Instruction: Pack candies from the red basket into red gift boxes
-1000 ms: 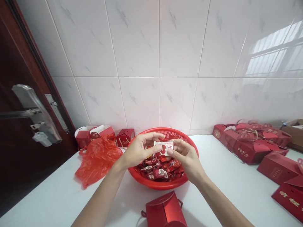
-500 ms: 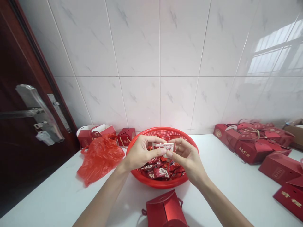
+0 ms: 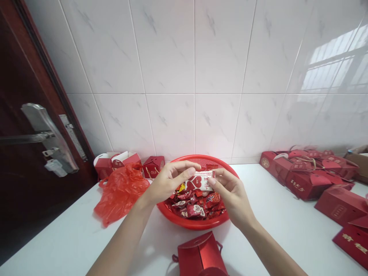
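Observation:
Between thumb and fingers my right hand (image 3: 231, 191) pinches a wrapped candy (image 3: 198, 183), white with dark red hearts and lettering, by its right end. My left hand (image 3: 165, 182) hovers at the candy's upper left, thumb and forefinger a little apart; contact with the wrapper is hard to make out. Both hands are above a red plastic basket (image 3: 192, 224) with a perforated wall. Many wrapped candies (image 3: 197, 210) in red and dark red lie inside it. In front of the basket stands a shiny red gift box (image 3: 199, 253) with cord handles, cut off by the lower edge.
A crumpled red plastic bag (image 3: 122, 195) lies at left on the white table (image 3: 115, 245). Behind it are open red boxes (image 3: 116, 161) and a small closed box (image 3: 153, 165). Several red gift boxes (image 3: 307, 184) crowd the right side. A door (image 3: 34, 172) is at far left.
The candy has turned so that its heart-printed face shows. My left hand has shifted left and its thumb has come off the candy's front, while my right hand keeps hold.

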Tool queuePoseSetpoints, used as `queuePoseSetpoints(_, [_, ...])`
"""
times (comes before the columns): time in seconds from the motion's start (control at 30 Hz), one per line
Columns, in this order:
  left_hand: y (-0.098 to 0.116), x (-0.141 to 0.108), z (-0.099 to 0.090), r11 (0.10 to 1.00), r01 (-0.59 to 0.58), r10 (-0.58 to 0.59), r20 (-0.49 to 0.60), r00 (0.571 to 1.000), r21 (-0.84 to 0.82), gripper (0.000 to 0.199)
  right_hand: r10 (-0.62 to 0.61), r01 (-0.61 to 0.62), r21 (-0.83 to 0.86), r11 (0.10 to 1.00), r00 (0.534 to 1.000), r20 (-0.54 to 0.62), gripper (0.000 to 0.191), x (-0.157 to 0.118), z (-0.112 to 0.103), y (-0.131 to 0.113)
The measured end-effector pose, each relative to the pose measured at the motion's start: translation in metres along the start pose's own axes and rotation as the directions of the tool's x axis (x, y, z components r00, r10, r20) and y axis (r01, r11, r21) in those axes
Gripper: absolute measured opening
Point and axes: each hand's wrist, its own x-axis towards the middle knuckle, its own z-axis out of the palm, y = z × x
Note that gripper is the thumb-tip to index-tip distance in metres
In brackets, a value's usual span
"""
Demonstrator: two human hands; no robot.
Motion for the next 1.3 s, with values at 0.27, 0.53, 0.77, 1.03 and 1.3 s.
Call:
queuePoseSetpoints(0.27, [0.003,-0.001,-0.003,0.998,-0.006,0.005,-0.015,1.0,-0.062,0.023,-0.07,0.067,-0.044,0.997,0.994,-0.081,0.022,-0.004,0.003,-0.003])
queuePoseSetpoints(0.53, [0.008,-0.004,0.0,0.998,-0.056,0.056,-0.003,0.998,-0.022,0.022,-0.075,0.068,-0.086,0.994,0.994,-0.085,0.023,-0.004,0.005,-0.005])
queuePoseSetpoints(0.77, [0.009,-0.006,0.004,0.997,-0.024,0.031,-0.102,0.994,0.07,0.027,-0.132,0.105,-0.219,0.97,0.985,-0.112,0.026,-0.006,0.004,-0.005])
queuePoseSetpoints(1.03, [0.008,-0.006,0.012,0.994,0.105,-0.102,-0.209,0.973,0.004,0.022,-0.306,0.279,-0.556,0.783,0.951,0.046,0.018,-0.008,0.006,-0.004])
queuePoseSetpoints(1.3, [0.014,-0.005,0.01,0.997,0.069,-0.065,-0.065,0.996,0.047,0.047,0.008,-0.013,-0.189,0.982,1.0,-0.026,0.032,-0.007,0.008,-0.012])
